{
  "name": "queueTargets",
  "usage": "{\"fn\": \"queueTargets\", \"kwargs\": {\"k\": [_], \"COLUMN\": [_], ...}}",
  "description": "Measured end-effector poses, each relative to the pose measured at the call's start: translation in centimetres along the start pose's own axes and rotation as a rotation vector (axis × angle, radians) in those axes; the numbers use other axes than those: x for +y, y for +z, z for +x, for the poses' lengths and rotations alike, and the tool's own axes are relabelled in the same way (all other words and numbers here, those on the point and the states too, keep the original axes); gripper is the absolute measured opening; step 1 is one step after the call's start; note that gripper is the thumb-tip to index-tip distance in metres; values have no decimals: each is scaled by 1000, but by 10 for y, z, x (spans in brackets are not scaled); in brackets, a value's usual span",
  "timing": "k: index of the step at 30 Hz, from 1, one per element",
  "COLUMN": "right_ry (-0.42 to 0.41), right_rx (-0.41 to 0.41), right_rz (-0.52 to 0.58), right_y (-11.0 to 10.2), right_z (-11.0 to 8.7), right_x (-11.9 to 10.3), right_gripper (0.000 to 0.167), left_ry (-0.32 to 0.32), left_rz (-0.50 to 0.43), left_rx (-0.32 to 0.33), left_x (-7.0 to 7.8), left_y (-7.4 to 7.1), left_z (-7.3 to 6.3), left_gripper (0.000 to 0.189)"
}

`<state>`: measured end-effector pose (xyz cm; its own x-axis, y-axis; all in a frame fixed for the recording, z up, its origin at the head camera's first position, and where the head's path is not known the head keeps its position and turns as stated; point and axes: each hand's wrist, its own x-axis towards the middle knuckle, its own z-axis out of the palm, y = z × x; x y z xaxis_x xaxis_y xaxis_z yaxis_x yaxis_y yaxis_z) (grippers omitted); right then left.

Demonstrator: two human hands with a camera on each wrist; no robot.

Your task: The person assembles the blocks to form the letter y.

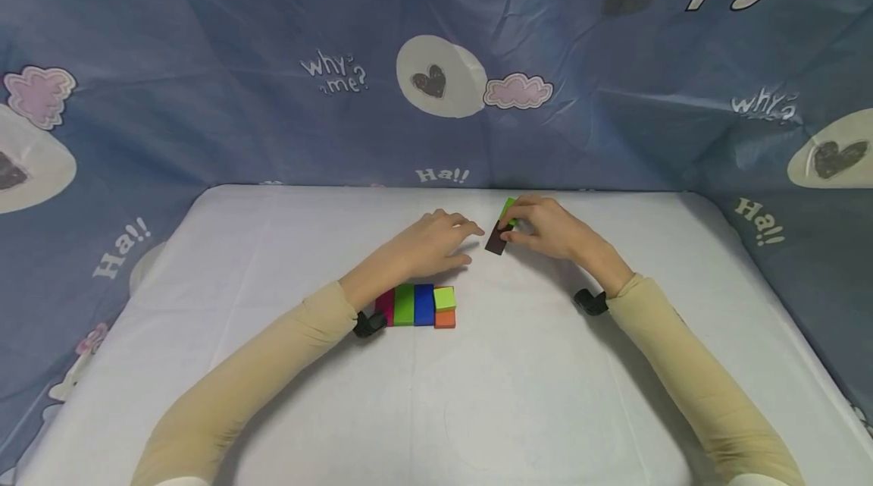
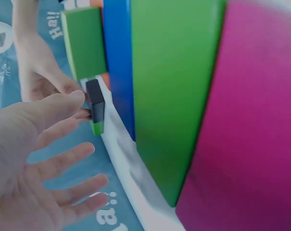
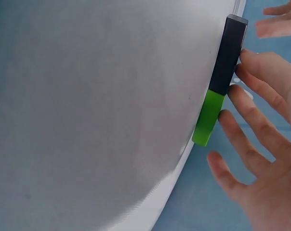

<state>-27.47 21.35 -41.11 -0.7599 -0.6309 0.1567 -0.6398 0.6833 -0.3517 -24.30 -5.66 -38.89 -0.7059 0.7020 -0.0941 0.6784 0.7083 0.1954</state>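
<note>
My right hand [image 1: 546,227] is at a dark brown block [image 1: 498,238] and a bright green block [image 1: 508,208], which lie end to end on the table. In the right wrist view, its fingertips [image 3: 226,115] touch the upper side of both blocks. My left hand [image 1: 436,242] is just left of the dark block, fingers spread and holding nothing. Below the left forearm stand a magenta block [image 2: 246,125], a green block [image 1: 404,305] and a blue block [image 1: 424,305], side by side. Beside the blue one, a yellow-green block [image 1: 444,299] rests on an orange block [image 1: 445,318].
A white cloth [image 1: 518,395] covers the table. Behind it hangs a blue printed curtain [image 1: 586,145]. Black wrist cameras [image 1: 590,302] sit under both wrists, the left one close to the magenta block.
</note>
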Motion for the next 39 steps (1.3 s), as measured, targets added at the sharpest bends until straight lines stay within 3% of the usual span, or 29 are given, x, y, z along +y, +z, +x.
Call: {"fn": "queueTargets", "kwargs": {"k": [6,22,29,39], "right_ry": [-8,-5,0,13], "right_rx": [3,-43,-44,-44], "right_rz": [-5,-7,28,31], "right_y": [0,1,-1,1], "right_z": [2,6,7,4], "right_x": [0,-1,-3,-4], "right_gripper": [19,18,17,15], "left_ry": [21,78,80,112], "left_rz": [-7,-21,-96,-118], "left_rx": [47,100,71,17], "left_x": [4,0,-1,1], "left_y": [-3,-9,-14,-7], "left_z": [-14,-35,-51,-66], "left_gripper": [51,44,43,43]}}
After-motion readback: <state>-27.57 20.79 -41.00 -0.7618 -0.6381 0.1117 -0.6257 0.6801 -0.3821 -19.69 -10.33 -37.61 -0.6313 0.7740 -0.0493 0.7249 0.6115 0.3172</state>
